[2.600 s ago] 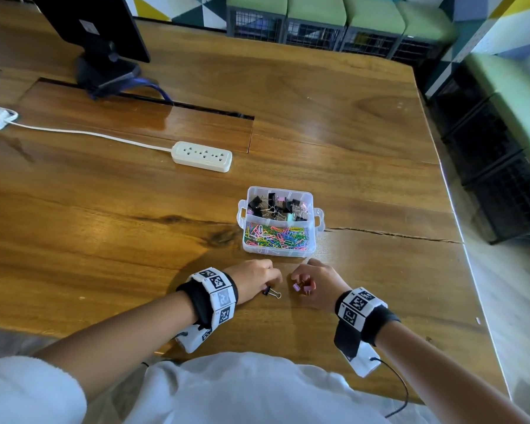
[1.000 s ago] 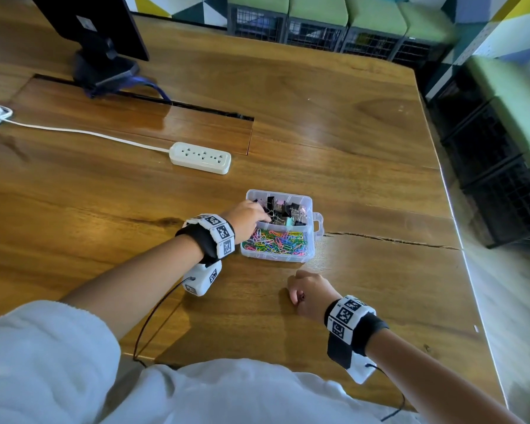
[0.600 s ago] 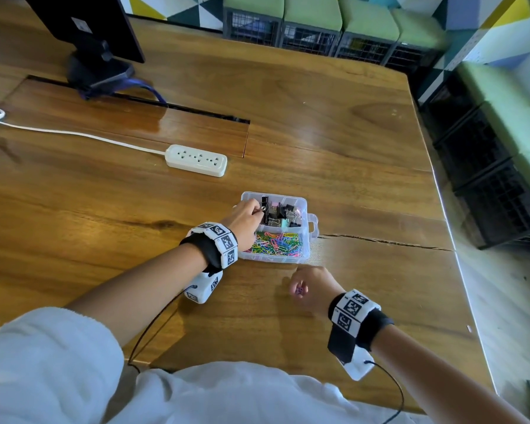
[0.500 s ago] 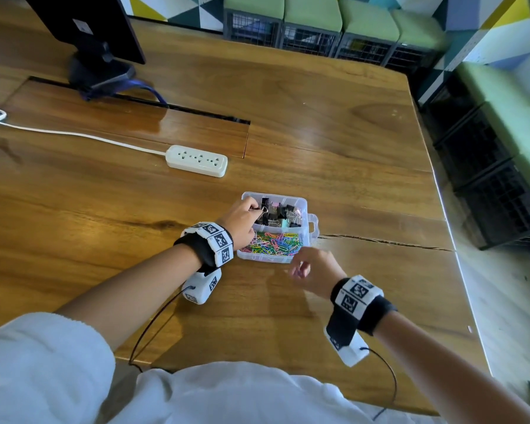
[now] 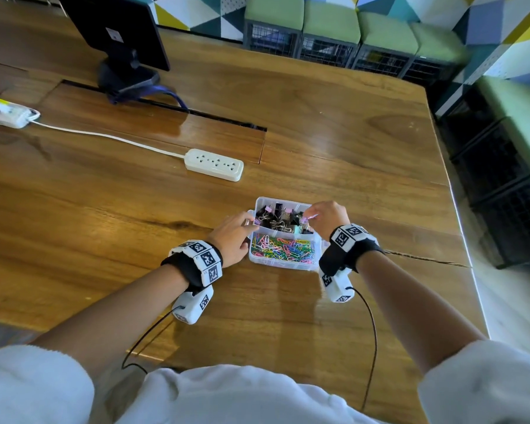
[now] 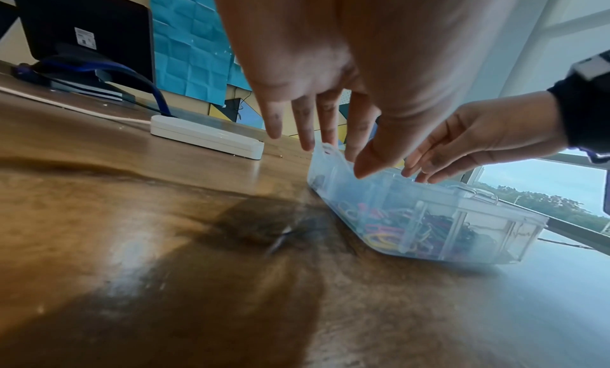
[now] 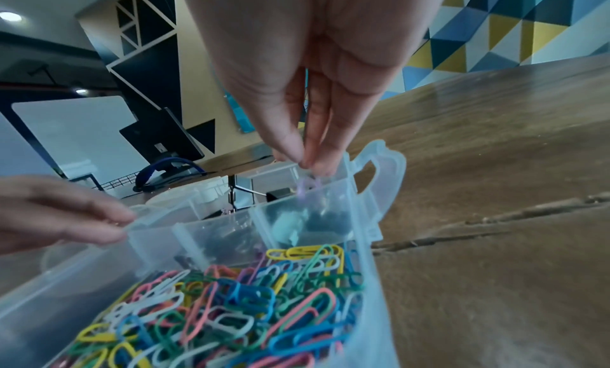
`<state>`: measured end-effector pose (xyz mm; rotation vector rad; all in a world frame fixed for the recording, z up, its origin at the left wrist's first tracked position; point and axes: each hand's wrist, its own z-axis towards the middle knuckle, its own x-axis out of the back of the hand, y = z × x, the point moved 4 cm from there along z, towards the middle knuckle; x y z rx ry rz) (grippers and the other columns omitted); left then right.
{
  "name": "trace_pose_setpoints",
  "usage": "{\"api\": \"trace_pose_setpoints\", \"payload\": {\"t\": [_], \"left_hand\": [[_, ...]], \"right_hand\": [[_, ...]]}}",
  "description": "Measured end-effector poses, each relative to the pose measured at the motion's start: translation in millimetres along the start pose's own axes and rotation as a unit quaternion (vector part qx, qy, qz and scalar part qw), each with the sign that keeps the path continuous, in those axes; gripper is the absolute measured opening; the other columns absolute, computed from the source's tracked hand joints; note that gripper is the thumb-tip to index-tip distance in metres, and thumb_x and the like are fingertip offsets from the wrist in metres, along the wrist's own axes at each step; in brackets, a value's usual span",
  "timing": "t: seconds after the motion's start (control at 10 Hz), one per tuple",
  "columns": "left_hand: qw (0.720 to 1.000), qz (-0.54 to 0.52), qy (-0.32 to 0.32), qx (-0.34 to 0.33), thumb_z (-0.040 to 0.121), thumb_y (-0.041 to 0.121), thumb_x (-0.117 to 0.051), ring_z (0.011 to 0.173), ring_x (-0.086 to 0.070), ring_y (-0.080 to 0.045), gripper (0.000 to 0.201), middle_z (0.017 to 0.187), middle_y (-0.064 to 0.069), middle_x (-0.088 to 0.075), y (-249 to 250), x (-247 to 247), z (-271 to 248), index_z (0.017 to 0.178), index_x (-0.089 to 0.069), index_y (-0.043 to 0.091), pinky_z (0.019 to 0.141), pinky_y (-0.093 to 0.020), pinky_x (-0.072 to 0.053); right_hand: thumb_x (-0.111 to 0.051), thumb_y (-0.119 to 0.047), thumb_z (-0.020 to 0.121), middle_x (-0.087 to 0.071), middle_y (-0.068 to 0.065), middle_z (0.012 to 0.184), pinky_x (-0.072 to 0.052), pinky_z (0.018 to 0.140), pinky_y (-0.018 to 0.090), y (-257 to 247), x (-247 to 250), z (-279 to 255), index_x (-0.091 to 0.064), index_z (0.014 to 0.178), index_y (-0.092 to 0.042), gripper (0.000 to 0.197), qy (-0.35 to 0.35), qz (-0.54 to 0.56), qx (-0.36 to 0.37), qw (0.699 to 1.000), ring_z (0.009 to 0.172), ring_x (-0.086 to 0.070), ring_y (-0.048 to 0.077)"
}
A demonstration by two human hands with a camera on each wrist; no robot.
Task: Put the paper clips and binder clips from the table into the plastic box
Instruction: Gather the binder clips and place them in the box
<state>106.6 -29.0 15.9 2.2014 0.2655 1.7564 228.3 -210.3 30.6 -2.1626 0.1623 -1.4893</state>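
The clear plastic box [image 5: 282, 265] stands on the wooden table. Its near section holds coloured paper clips [image 5: 282, 247], its far section black and pink binder clips [image 5: 276, 218]. My right hand [image 5: 311, 217] hovers over the far right section and pinches a small pale purple clip [image 7: 308, 188] between thumb and fingertips. My left hand [image 5: 249, 221] is at the box's left handle, fingers straight and touching the rim, holding nothing. In the left wrist view these fingers [image 6: 310, 141] reach just over the handle. The right wrist view looks down into the paper clips [image 7: 231, 308].
A white power strip [image 5: 214, 164] lies behind the box, its cord running left to a second strip [image 5: 3, 116]. A dark monitor [image 5: 117, 29] stands at the back left. The table's right edge [image 5: 459, 224] is close, with a crack [image 5: 426, 258] in the wood.
My right hand rose from the table in front of the box and moved over the far section with the clip. My left hand drew back from inside that section to the left rim.
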Motion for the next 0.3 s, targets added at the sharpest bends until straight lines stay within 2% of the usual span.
{"api": "trace_pose_setpoints", "payload": {"t": [0.1,0.2,0.3], "left_hand": [[1.0,-0.01,0.006,-0.006,0.093,0.012,-0.048,0.138,-0.03,-0.018,0.048,0.147,-0.003,-0.028,0,2,-2,0.141,-0.041,0.015,0.111,-0.027,-0.032],[1.0,-0.021,0.008,-0.008,0.093,0.01,-0.047,0.138,-0.03,-0.018,0.048,0.147,-0.003,-0.029,-1,1,-2,0.14,-0.042,0.014,0.111,-0.026,-0.031],[0.999,-0.043,0.028,-0.013,0.092,0.008,-0.048,0.136,-0.034,-0.019,0.048,0.148,-0.003,-0.028,-1,3,-5,0.139,-0.043,0.016,0.108,-0.026,-0.035]], "right_hand": [[-0.051,-0.002,0.084,-0.072,-0.001,0.103,-0.043,0.08,0.014,2,0,-8,-0.072,0.096,-0.014,0.027,-0.003,0.014,0.007,1.0,0.093,-0.065,0.012],[-0.052,-0.001,0.082,-0.072,-0.001,0.101,-0.044,0.08,0.017,8,4,-20,-0.071,0.094,-0.015,0.026,0.01,0.035,0.012,0.999,0.093,-0.066,0.015],[-0.054,-0.002,0.083,-0.07,-0.002,0.097,-0.044,0.078,0.019,20,15,-37,-0.072,0.092,-0.015,0.024,0.03,0.055,-0.004,0.998,0.087,-0.063,0.014]]}}
